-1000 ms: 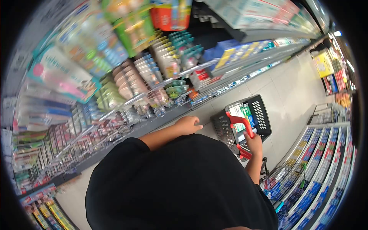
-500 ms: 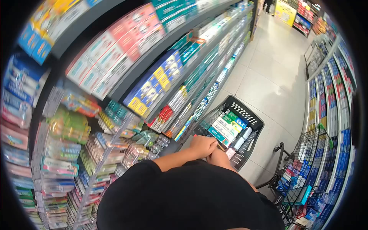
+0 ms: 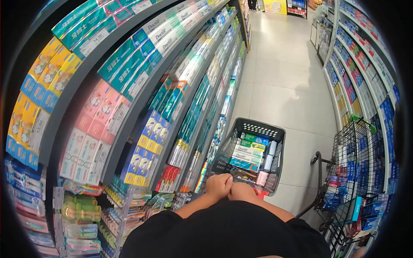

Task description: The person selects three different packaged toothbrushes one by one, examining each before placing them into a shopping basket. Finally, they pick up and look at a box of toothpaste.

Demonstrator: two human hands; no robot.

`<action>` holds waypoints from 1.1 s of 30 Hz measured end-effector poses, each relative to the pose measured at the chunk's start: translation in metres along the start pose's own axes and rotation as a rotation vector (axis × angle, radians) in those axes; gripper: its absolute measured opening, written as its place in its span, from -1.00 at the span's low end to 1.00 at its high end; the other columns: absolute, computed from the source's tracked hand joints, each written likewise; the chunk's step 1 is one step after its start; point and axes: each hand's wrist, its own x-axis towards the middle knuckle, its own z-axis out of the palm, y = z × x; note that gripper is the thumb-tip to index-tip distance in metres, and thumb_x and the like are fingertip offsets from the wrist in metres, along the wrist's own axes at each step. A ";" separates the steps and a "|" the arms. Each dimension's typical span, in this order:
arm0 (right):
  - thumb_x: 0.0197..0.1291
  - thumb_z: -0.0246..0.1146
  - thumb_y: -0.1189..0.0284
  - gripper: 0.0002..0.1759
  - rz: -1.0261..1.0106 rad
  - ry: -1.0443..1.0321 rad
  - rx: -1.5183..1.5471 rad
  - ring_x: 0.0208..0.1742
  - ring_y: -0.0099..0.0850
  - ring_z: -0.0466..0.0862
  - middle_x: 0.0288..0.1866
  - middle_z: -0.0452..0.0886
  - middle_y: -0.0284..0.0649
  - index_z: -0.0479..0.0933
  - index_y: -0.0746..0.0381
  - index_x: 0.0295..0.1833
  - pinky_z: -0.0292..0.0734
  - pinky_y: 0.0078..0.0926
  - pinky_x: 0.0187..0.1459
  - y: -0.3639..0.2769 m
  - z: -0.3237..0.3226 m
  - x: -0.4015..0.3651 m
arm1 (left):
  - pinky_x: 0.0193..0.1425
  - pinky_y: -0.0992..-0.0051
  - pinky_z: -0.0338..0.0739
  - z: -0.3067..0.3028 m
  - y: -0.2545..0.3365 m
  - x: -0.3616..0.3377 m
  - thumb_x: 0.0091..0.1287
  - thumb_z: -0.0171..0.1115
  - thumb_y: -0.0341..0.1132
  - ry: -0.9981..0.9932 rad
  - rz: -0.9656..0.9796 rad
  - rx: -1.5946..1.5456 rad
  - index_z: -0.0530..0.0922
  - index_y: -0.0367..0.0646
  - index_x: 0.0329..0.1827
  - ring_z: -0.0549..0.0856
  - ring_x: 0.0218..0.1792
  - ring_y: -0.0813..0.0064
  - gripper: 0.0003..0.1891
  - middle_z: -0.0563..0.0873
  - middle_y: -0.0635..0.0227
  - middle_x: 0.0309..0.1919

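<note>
Both of my hands are side by side at the near edge of a black basket [image 3: 282,148]. My left hand [image 3: 218,186] is closed, and my right hand [image 3: 241,191] is closed right beside it. A red piece, likely part of a handle, shows next to my right hand; what lies inside the fingers is hidden. In the basket are white Doctor boxes [image 3: 249,153], a green box [image 3: 254,139], white cylindrical items [image 3: 269,161] and a pink item [image 3: 262,178].
Shelves of toothpaste boxes [image 3: 129,64] line the left side, with hanging packs [image 3: 81,210] below. A wire cart [image 3: 350,159] holding boxes stands at the right before another shelf [image 3: 365,64]. Tiled floor [image 3: 288,94] runs ahead; a person's legs show far off.
The view has turned, so the basket and my hands appear lower and the left shelves look more upright and sharper. Both hands remain closed at the basket's near edge.
</note>
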 end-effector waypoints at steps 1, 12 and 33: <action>0.07 0.06 0.32 -0.73 -0.002 0.009 -0.020 -0.30 0.02 0.64 -0.37 0.63 0.05 0.59 0.27 -0.37 0.54 -0.05 -0.22 0.001 -0.008 0.003 | -0.41 0.23 0.45 0.005 -0.003 0.007 0.23 0.05 -0.19 0.027 0.025 -0.027 0.54 -0.08 -0.51 0.61 -0.49 0.16 -0.77 0.61 0.27 -0.56; -0.01 0.11 0.27 -0.69 0.153 -0.028 -0.171 -0.27 0.01 0.64 -0.37 0.63 0.08 0.61 0.30 -0.38 0.53 -0.10 -0.20 0.039 -0.089 0.076 | -0.34 0.26 0.46 0.037 -0.004 0.108 0.20 0.09 -0.20 -0.015 0.141 -0.093 0.57 -0.03 -0.48 0.63 -0.45 0.26 -0.82 0.63 0.35 -0.54; -0.18 0.22 0.28 -0.74 0.008 0.463 -0.253 -0.41 -0.02 0.61 -0.48 0.58 0.03 0.57 0.29 -0.50 0.52 -0.17 -0.34 0.119 -0.238 0.255 | -0.35 0.12 0.52 0.102 -0.045 0.362 0.22 0.05 -0.11 -0.197 0.207 -0.101 0.61 -0.11 -0.38 0.66 -0.45 0.05 -0.72 0.67 0.08 -0.51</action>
